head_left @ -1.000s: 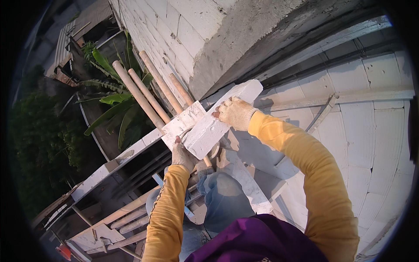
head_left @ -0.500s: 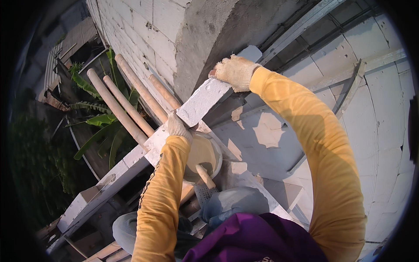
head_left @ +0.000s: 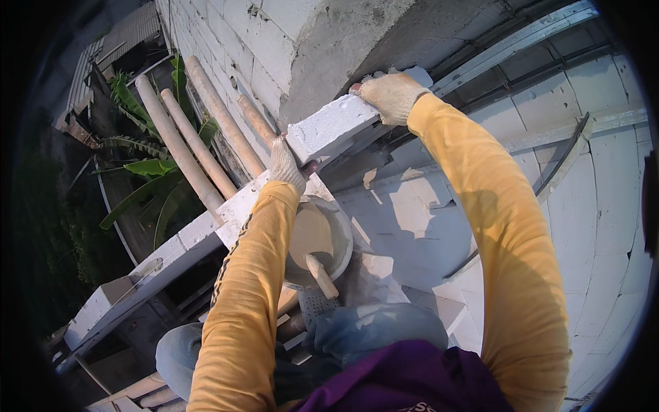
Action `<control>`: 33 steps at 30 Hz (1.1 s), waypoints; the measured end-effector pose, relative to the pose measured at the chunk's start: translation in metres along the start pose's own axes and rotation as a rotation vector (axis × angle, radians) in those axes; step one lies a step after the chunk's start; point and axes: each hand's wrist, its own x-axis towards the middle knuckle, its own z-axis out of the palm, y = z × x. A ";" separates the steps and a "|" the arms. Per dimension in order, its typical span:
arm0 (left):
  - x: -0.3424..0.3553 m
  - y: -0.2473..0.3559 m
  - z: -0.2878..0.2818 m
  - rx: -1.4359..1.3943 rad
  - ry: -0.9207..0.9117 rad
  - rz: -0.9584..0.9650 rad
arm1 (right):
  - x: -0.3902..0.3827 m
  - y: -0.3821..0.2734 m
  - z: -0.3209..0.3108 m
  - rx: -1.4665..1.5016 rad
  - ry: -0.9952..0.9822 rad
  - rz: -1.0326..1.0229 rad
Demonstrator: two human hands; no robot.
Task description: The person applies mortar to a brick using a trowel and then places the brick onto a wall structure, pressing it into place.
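Note:
A white aerated concrete block (head_left: 331,132) is held between my two gloved hands beside the grey concrete column (head_left: 357,51). My left hand (head_left: 285,165) is closed on its near left end, fingers partly hidden behind the block. At the far right end, my right hand (head_left: 391,97) wraps over the top edge. Just below the block, on the wall side, sits a round bucket (head_left: 348,240) with a pale beige mix in it. A wooden handle (head_left: 321,276) sticks out over the bucket's near rim.
Several wooden poles (head_left: 175,141) rise at the left of the white block wall (head_left: 185,237). Beyond them is a drop with banana leaves (head_left: 147,167). A long metal-like beam (head_left: 511,48) runs along the upper right. My bent knees (head_left: 377,329) are close below the bucket.
Both hands have moved up and slightly right in view with the block, which now lies at a flatter angle. The view has also shifted a little.

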 end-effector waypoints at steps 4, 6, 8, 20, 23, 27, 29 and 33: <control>0.004 -0.001 0.002 -0.002 0.051 -0.007 | 0.000 -0.004 0.002 -0.086 0.009 0.021; 0.008 -0.001 0.001 -0.029 0.033 -0.034 | 0.000 -0.005 0.009 -0.127 0.069 0.015; 0.007 -0.001 0.003 -0.046 0.034 -0.029 | -0.003 -0.004 0.014 -0.156 0.120 0.017; 0.014 -0.002 -0.002 -0.015 0.095 -0.028 | -0.002 -0.013 0.029 -0.124 0.192 0.071; 0.008 -0.001 -0.003 -0.007 0.092 -0.014 | -0.004 -0.013 0.032 -0.138 0.221 0.065; -0.006 0.005 0.001 0.026 0.165 0.001 | -0.007 -0.013 0.035 -0.105 0.240 0.062; -0.006 0.008 -0.002 0.029 0.191 0.039 | -0.005 -0.016 0.039 -0.099 0.251 0.047; 0.006 0.018 -0.031 0.012 0.233 0.007 | 0.004 -0.034 0.036 -0.059 0.242 -0.014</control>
